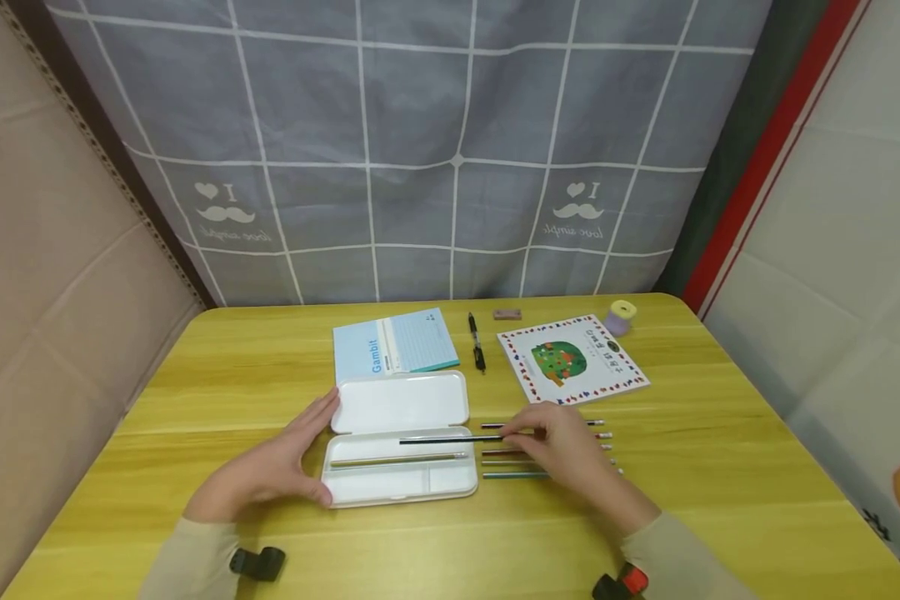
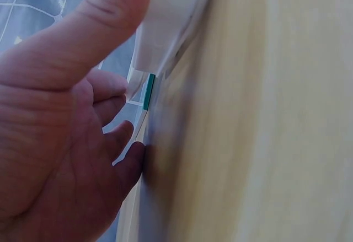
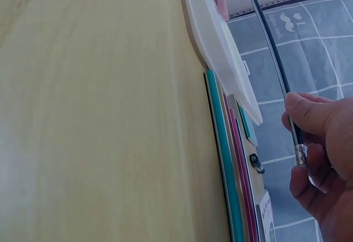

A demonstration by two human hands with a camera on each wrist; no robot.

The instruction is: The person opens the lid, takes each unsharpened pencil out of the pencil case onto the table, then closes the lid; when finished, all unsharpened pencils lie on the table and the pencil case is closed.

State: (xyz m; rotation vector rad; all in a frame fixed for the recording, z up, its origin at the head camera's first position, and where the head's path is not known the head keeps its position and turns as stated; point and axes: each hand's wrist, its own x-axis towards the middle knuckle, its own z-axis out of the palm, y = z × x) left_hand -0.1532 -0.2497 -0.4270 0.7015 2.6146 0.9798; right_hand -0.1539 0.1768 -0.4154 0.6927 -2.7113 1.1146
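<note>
a person's left arm reaches in from the lower left; the left hand (image 1: 288, 458) is spread, thumb against the near left corner of a white pencil case (image 1: 401, 404), other fingers by its laid-back lid. from the lower right, the right hand (image 1: 562, 442) pinches a black pencil (image 1: 450, 439) near its metal-tipped end, thumb against fingers, holding it in the air above the case. a gold pencil (image 1: 397, 459) lies in the tray; a teal pencil (image 1: 513, 475) lies beneath the right hand.

The right hand (image 1: 562, 443) pinches a dark pencil (image 1: 450, 439) over the white case (image 1: 401, 406) the left hand (image 1: 281, 460) touches.
</note>
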